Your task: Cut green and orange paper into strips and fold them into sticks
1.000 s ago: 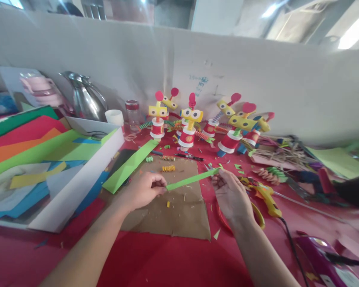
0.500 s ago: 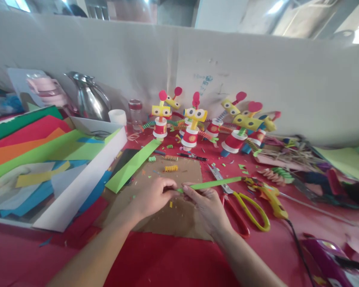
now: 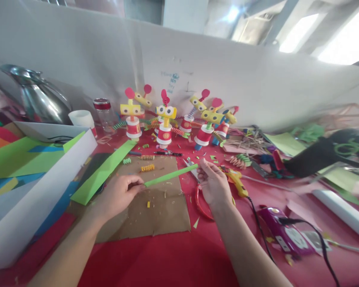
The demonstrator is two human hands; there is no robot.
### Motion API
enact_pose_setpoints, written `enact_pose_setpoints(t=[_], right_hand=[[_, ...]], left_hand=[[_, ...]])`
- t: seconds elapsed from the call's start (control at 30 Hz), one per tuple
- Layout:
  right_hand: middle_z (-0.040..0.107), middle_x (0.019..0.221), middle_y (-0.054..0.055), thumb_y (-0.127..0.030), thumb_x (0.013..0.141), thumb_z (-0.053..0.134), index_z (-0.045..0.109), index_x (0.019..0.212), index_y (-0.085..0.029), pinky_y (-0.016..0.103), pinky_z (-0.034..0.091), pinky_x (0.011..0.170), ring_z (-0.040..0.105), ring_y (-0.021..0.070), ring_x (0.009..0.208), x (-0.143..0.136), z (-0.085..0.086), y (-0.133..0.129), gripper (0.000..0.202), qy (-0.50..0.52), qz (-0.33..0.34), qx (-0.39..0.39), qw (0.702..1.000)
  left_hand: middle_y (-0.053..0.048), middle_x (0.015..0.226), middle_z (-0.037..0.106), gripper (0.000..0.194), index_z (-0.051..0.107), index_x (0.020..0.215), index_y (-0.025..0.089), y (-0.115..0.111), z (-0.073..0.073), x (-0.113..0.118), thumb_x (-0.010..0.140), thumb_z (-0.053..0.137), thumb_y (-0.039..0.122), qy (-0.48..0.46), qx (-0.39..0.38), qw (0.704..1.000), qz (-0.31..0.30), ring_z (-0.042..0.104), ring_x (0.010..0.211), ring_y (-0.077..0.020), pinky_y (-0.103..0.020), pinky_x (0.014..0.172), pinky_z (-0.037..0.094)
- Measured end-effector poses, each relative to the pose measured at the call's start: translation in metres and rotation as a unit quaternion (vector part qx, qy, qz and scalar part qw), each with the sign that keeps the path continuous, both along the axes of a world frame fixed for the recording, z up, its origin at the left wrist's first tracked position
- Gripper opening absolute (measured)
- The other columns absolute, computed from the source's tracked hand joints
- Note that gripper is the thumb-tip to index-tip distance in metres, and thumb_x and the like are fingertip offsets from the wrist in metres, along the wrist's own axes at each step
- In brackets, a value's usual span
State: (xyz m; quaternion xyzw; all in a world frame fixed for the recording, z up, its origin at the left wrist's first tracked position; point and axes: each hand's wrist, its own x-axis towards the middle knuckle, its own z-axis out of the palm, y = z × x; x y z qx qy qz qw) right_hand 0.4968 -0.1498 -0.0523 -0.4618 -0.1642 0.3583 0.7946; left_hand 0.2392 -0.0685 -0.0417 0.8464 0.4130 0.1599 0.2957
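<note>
A narrow green paper strip [image 3: 171, 174] stretches between my two hands, above a brown cardboard sheet [image 3: 158, 217]. My left hand [image 3: 119, 195] pinches its left end between thumb and fingers. At the raised right end, my right hand [image 3: 214, 183] is closed on the strip. Scissors with a red handle [image 3: 200, 205] lie partly hidden beneath my right hand. On the cardboard rest a yellow paper coil [image 3: 147, 168], a striped coil [image 3: 147, 157] and a small green coil [image 3: 127, 161]. A wider green paper strip [image 3: 104, 171] slants across a dark flat object left of the cardboard.
Several paper-cup figures [image 3: 164, 133] stand along the grey partition. At left are a white box [image 3: 48, 191] of coloured paper, a steel jug [image 3: 37, 95], a white cup [image 3: 83, 119] and a jar [image 3: 103, 113]. A yellow glue gun [image 3: 239, 184] and a purple power strip [image 3: 287, 231] lie right.
My hands have moved apart, pulling the green strip out straight between them. My right hand has shifted to the strip's far end, over the scissors. The view has turned right.
</note>
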Motion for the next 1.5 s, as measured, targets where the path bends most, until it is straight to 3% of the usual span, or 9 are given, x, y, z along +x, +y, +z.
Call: enact_pose_setpoints(t=[0.13,0.23,0.33,0.57,0.7,0.83,1.0,1.13,1.5], right_hand=[[0.063,0.065,-0.005,-0.041,0.056,0.088,0.068,0.073,-0.02,0.018,0.042,0.053,0.055,0.0072,0.058,-0.006,0.0,-0.001,0.033,0.015,-0.011,0.014,1.0],[0.069,0.079,-0.002,-0.041,0.061,0.086,0.071,0.088,-0.023,0.022,0.046,0.061,0.06,0.0101,0.065,-0.034,-0.005,-0.004,0.035,-0.049,0.164,-0.032,0.985],[0.071,0.073,0.001,-0.042,0.065,0.083,0.074,0.078,-0.019,0.026,0.046,0.067,0.06,0.0126,0.066,-0.063,-0.011,-0.007,0.027,-0.107,0.279,-0.073,0.952],[0.068,0.06,0.002,-0.037,0.055,0.088,0.072,0.061,-0.017,0.027,0.046,0.061,0.059,0.0135,0.059,-0.049,-0.01,-0.004,0.027,-0.045,0.142,-0.092,0.984],[0.066,0.061,-0.002,-0.024,0.048,0.091,0.07,0.062,-0.018,0.023,0.048,0.059,0.06,0.0109,0.06,-0.025,0.0,-0.001,0.025,0.024,0.038,-0.024,0.999],[0.068,0.065,-0.003,-0.022,0.056,0.088,0.069,0.063,-0.02,0.02,0.048,0.058,0.063,0.0101,0.064,-0.029,0.003,-0.001,0.02,0.071,0.024,0.023,0.997],[0.073,0.069,0.001,-0.028,0.061,0.087,0.076,0.072,-0.019,0.021,0.049,0.06,0.066,0.0115,0.066,-0.075,-0.006,-0.006,0.018,0.077,0.173,-0.012,0.982],[0.074,0.068,0.001,-0.026,0.064,0.085,0.077,0.071,-0.018,0.023,0.05,0.063,0.064,0.0116,0.062,-0.095,-0.011,-0.01,0.013,0.086,0.233,-0.013,0.968],[0.065,0.063,-0.003,-0.025,0.058,0.088,0.072,0.072,-0.019,0.02,0.044,0.05,0.056,0.0089,0.057,-0.02,-0.011,0.003,0.022,0.064,0.048,-0.02,0.997]], left_hand=[[0.002,0.068,0.065,0.025,0.068,0.081,0.023,0.005,-0.007,0.0,0.085,0.051,0.04,-0.026,-0.001,0.999,0.047,0.056,0.063,-0.016,-0.027,0.061,0.037],[0.001,0.076,0.07,0.027,0.07,0.086,0.024,0.001,-0.008,0.004,0.086,0.05,0.043,-0.06,-0.033,0.997,0.033,0.06,0.07,-0.0177,-0.027,0.064,0.041],[0.0,0.082,0.072,0.026,0.071,0.089,0.026,-0.01,0.0,0.011,0.087,0.051,0.042,-0.038,-0.039,0.999,-0.005,0.063,0.074,-0.0185,-0.028,0.066,0.042],[0.002,0.077,0.071,0.024,0.071,0.08,0.025,-0.004,0.008,0.001,0.087,0.053,0.039,-0.046,-0.034,0.998,-0.018,0.063,0.074,-0.0175,-0.027,0.068,0.042],[0.001,0.071,0.069,0.018,0.071,0.076,0.024,0.018,0.001,-0.018,0.079,0.062,0.04,-0.108,-0.03,0.989,0.094,0.06,0.068,-0.0184,-0.028,0.065,0.041],[-0.003,0.073,0.07,0.018,0.073,0.077,0.022,0.013,-0.005,-0.007,0.07,0.072,0.038,-0.268,-0.109,0.929,0.231,0.061,0.07,-0.0187,-0.03,0.069,0.045],[-0.005,0.088,0.074,0.033,0.076,0.091,0.021,-0.031,-0.011,0.037,0.062,0.083,0.033,-0.425,-0.38,0.815,0.103,0.065,0.088,-0.0197,-0.034,0.086,0.049],[-0.005,0.081,0.075,0.034,0.077,0.091,0.019,-0.043,-0.016,0.048,0.063,0.084,0.038,-0.483,-0.47,0.72,0.167,0.067,0.081,-0.0201,-0.036,0.083,0.051],[-0.002,0.068,0.069,0.017,0.073,0.07,0.012,-0.01,-0.01,0.027,0.058,0.084,0.018,-0.549,-0.399,0.672,0.295,0.061,0.061,-0.0097,-0.024,0.062,0.047]])
